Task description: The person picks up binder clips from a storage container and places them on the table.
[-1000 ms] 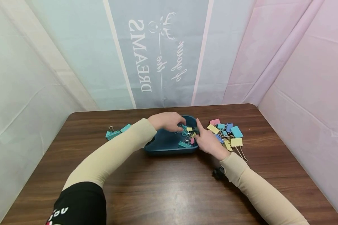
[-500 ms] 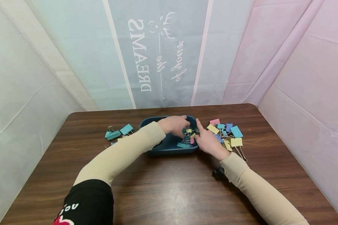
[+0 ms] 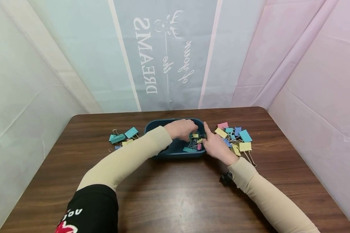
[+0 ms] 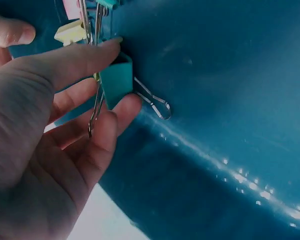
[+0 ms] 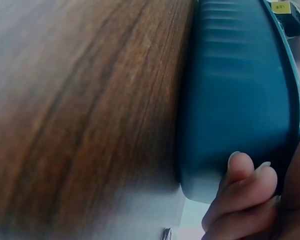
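In the head view a dark teal plastic bin (image 3: 175, 156) stands on the table with several small binder clips inside its right end. My left hand (image 3: 181, 129) reaches into that end from above. The left wrist view shows its thumb and fingers pinching a teal binder clip (image 4: 117, 82), whose wire handles stick out on both sides. A yellow binder clip (image 4: 71, 33) lies close by. My right hand (image 3: 217, 145) grips the bin's right rim, thumb over the inside and index finger along the edge; its other fingers (image 5: 245, 190) bend against the outer wall.
Right of the bin lies a pile of binder clips (image 3: 245, 147) in yellow, teal, blue and pink. A smaller group with teal clips (image 3: 116, 138) lies to the left, partly behind my left sleeve (image 3: 128, 155). A curtain with mirrored lettering (image 3: 169, 64) hangs behind the table.
My left hand has moved right and slightly down inside the bin, uncovering its left part and more of the clips on the left. My right hand has stayed at the rim.
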`<state>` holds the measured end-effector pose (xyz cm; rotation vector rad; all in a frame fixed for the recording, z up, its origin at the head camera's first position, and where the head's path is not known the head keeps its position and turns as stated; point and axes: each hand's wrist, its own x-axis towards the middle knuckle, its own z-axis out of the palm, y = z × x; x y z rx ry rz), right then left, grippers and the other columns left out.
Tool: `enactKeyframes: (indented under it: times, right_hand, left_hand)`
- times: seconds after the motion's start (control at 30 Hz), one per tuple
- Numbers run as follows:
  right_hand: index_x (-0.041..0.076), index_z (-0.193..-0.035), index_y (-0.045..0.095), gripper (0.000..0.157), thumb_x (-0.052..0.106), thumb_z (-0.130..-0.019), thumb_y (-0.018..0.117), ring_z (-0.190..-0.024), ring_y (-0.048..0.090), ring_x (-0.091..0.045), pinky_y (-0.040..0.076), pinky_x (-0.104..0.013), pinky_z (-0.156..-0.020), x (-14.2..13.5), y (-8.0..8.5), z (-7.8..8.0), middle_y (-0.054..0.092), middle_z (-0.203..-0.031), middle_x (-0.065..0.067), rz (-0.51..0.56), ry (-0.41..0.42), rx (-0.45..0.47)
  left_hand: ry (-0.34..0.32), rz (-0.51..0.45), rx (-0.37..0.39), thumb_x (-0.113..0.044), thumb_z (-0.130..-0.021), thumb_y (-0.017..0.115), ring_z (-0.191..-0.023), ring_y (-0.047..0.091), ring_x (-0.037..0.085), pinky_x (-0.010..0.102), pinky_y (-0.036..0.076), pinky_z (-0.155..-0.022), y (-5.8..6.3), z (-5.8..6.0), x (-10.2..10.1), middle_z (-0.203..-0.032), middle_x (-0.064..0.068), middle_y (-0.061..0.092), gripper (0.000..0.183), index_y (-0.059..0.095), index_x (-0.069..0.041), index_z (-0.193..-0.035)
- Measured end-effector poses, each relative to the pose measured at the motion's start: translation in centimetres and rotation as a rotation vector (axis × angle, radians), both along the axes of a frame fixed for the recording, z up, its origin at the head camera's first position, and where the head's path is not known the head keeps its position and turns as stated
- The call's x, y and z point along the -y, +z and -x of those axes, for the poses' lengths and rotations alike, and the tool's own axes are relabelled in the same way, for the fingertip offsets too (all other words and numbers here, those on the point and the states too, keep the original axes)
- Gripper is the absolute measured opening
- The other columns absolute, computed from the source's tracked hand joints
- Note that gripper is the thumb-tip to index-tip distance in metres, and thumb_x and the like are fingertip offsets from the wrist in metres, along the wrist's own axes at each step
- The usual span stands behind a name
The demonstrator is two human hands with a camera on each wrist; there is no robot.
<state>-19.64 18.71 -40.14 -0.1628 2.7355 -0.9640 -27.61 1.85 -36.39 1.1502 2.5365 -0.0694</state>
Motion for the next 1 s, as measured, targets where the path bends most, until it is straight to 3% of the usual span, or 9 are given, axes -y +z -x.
enactKeyframes:
  times: [0.23, 0.53, 0.83, 1.0]
  right_hand:
    - [0.017, -0.161, -0.003, 0.073, 0.019, -0.104, 0.043, -0.051, 0.057, -0.024, 0.048, -0.036, -0.051, 0.1, 0.2, 0.2, 0.058, -0.068, -0.011, 0.003, -0.001, -0.003]
    - [0.019, -0.161, -0.003, 0.074, 0.02, -0.104, 0.045, -0.052, 0.058, -0.024, 0.049, -0.035, -0.052, 0.2, 0.1, 0.0, 0.058, -0.069, -0.011, -0.004, -0.009, 0.02]
    - [0.021, -0.161, -0.002, 0.074, 0.02, -0.104, 0.044, -0.054, 0.06, -0.024, 0.05, -0.034, -0.054, 0.0, 0.2, 0.5, 0.058, -0.072, -0.011, -0.001, -0.009, 0.004]
    - [0.02, -0.161, -0.002, 0.074, 0.019, -0.103, 0.044, -0.054, 0.06, -0.024, 0.05, -0.034, -0.054, -0.1, 0.2, 0.4, 0.059, -0.071, -0.011, -0.007, -0.01, 0.002]
  left_hand:
    - [0.02, 0.028, -0.059, -0.038, -0.085, 0.08, -0.087, 0.057, 0.016, 0.031, 0.05, -0.077, 1.4, 0.4, 1.1, -0.102, -0.003, 0.062, 0.035, 0.066, -0.018, -0.11]
    - [0.048, -0.025, -0.059, -0.036, -0.086, 0.077, -0.095, 0.053, 0.017, 0.031, 0.048, -0.084, 3.2, 0.3, 3.0, -0.111, 0.0, 0.057, 0.031, 0.066, -0.017, -0.109]
    - [0.143, -0.144, -0.024, -0.026, -0.08, 0.075, -0.092, 0.049, 0.022, 0.035, 0.044, -0.076, 5.4, 0.7, 7.0, -0.107, 0.006, 0.048, 0.028, 0.06, -0.016, -0.102]
    - [0.188, -0.208, -0.021, -0.021, -0.078, 0.076, -0.09, 0.047, 0.025, 0.036, 0.042, -0.075, 5.9, 0.9, 9.8, -0.106, 0.008, 0.046, 0.028, 0.059, -0.014, -0.099]
